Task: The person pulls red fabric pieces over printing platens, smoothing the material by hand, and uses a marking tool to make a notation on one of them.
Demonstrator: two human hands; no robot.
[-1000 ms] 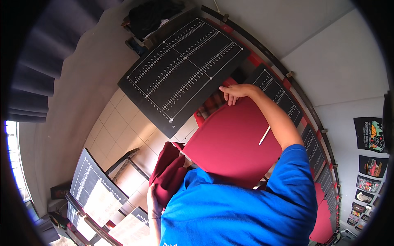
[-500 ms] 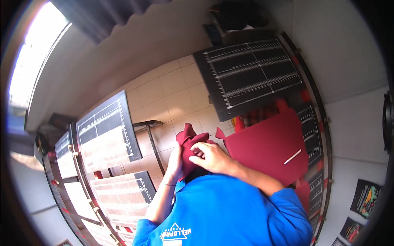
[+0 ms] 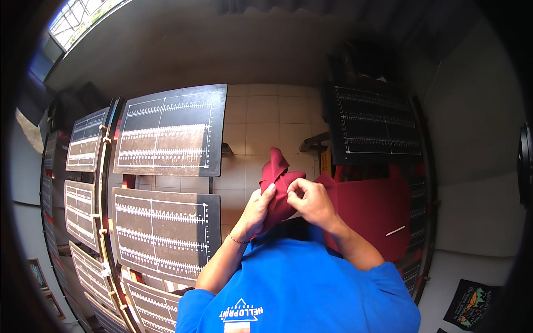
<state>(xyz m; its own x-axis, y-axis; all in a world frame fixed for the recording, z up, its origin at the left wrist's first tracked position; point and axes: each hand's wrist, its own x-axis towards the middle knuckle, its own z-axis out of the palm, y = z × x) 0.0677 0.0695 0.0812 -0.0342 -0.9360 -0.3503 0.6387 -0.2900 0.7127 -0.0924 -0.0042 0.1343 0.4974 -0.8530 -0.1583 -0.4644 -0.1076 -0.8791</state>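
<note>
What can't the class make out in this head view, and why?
Head view: palm of left hand, hidden by bunched red cloth.
Head view: anything under flat red cloth, covered by it.
Head view: hem of blue shirt, cut off by lower edge.
Head view: marks on one board, too small to read.

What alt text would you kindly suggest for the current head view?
A person's left hand grips bunched maroon cloth, which the right hand appears to pinch. To the right, a white stick lies on flat maroon fabric; dark, white-marked boards line both sides.
</note>
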